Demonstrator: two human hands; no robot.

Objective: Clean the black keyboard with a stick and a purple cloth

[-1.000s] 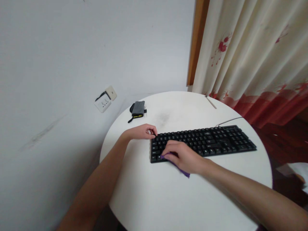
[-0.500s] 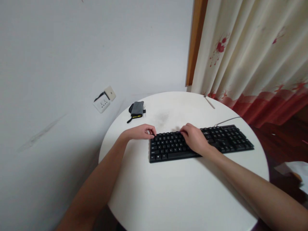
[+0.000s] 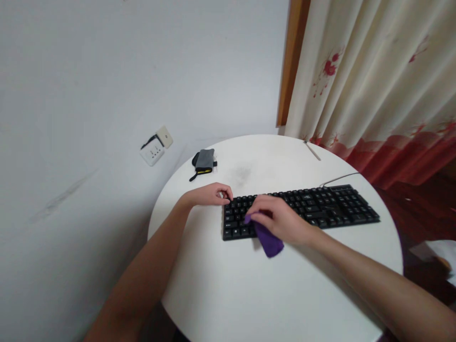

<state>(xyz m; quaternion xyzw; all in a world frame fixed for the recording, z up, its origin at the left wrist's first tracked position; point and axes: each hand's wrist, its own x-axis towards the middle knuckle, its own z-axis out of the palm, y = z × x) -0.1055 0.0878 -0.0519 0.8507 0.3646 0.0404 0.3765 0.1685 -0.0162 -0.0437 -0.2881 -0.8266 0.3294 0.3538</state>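
A black keyboard (image 3: 320,206) lies across the round white table (image 3: 270,289). My left hand (image 3: 210,194) rests at the keyboard's far left corner, fingers curled and pinching its edge. My right hand (image 3: 281,219) lies over the left half of the keys, fingers closed on a purple cloth (image 3: 268,239). The cloth hangs out below the hand, over the keyboard's front edge and onto the table.
A small grey and black pouch (image 3: 204,161) lies at the table's far left edge. A thin white stick (image 3: 312,150) lies at the far edge by the curtain (image 3: 374,85). The keyboard's cable (image 3: 337,178) runs off to the right. A wall socket (image 3: 154,148) sits on the wall to the left.
My right hand went from the keyboard's left front to its upper middle, then came back to the left half, where more of the purple cloth shows. My left hand stayed put.
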